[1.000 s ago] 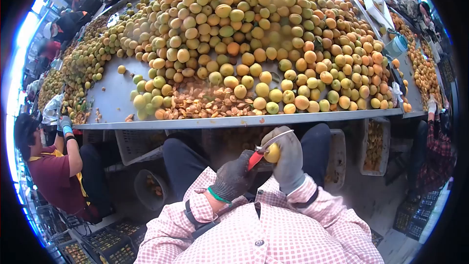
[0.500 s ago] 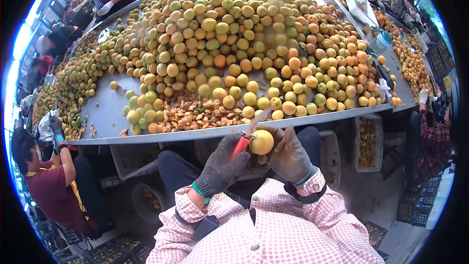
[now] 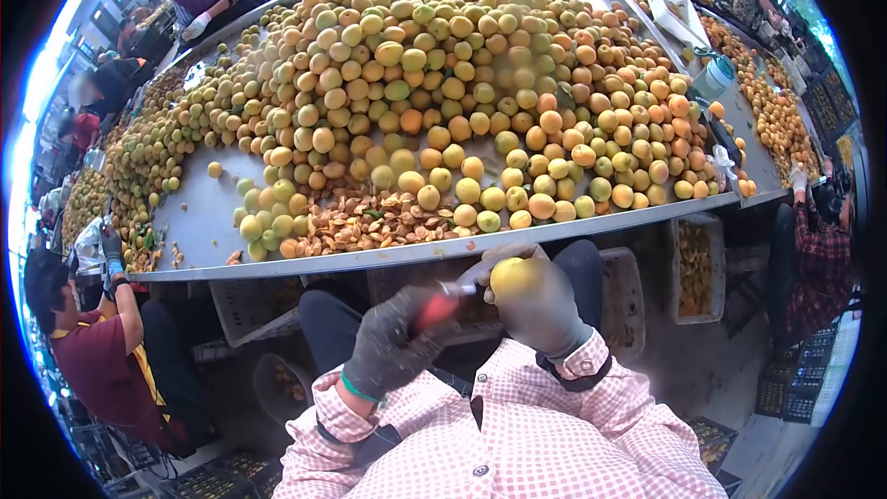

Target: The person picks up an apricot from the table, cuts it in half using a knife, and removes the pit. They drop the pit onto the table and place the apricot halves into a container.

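Note:
My left hand [image 3: 390, 340], in a dark knit glove, is closed around the red handle of a small knife [image 3: 436, 310]. The knife's blade points right, towards a yellow apricot [image 3: 516, 278]; motion blur hides whether it touches the skin. The apricot is gripped in my gloved right hand [image 3: 547, 316], which is smeared and sits above my lap. Just beyond both hands, at the edge of the metal table [image 3: 222, 270], lie many split brown apricot pits or pieces [image 3: 379, 220] beside whole apricots [image 3: 443, 74].
The large fruit pile covers much of the table. White crates [image 3: 698, 268] with fruit pieces stand beneath it, near a round bucket [image 3: 282, 383]. Co-workers sit at the left [image 3: 102, 351] and right [image 3: 818, 259]. A teal-lidded container [image 3: 713, 79] stands at the right.
The knife has swung from pointing upward to lying more level, its blade by the apricot. My left hand has moved slightly left and down; the apricot has shifted right.

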Motion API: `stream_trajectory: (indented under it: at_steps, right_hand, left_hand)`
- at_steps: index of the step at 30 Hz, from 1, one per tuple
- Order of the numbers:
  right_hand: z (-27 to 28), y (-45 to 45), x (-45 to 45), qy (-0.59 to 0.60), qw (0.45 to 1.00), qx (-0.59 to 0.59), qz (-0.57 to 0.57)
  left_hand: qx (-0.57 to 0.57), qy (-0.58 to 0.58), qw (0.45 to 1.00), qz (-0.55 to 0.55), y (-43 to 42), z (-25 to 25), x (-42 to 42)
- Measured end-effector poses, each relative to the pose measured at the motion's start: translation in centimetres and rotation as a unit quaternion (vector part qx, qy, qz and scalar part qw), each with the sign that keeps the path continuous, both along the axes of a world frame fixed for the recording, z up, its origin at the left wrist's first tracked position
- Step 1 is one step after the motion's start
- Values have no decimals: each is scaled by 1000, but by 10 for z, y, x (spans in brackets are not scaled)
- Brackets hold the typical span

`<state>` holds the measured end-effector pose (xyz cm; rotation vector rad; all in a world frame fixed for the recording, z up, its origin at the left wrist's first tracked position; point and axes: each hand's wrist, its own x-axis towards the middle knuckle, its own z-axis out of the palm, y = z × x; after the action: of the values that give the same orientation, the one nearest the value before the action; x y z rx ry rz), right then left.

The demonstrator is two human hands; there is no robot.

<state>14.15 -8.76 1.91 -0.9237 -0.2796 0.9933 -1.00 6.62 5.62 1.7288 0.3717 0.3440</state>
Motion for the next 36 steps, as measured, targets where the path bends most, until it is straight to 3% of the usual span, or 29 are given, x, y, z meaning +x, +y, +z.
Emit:
stream_trajectory:
  at_steps: [1, 2, 7, 12, 22, 25, 27, 36]
  right_hand:
    - [2, 0, -2, -19, 1000, 16, -14]
    - [4, 0, -4, 3, 999, 29, -12]
    - [3, -4, -13, -62, 998, 20, 15]
    - [8, -2, -23, -49, 997, 65, 12]
    - [7, 0, -39, -60, 994, 94, -4]
    - [9, 3, -44, -25, 995, 92, -22]
    - [11, 7, -47, -28, 995, 94, -33]
    - [22, 19, -49, -74, 993, 44, -77]
  left_hand:
    - [182, 18, 982, -41, -1, -1, -3]
    - [206, 10, 978, -39, -3, -5, -7]
    - [198, 30, 980, 25, -18, -15, -19]
    - [199, 135, 970, -26, -24, -8, -23]
    - [243, 103, 964, -23, -31, -24, -33]
    - [296, 143, 944, -29, -29, -30, -29]
    - [316, 102, 943, -13, -26, -41, -24]
    - [270, 41, 962, 20, -19, -54, -3]
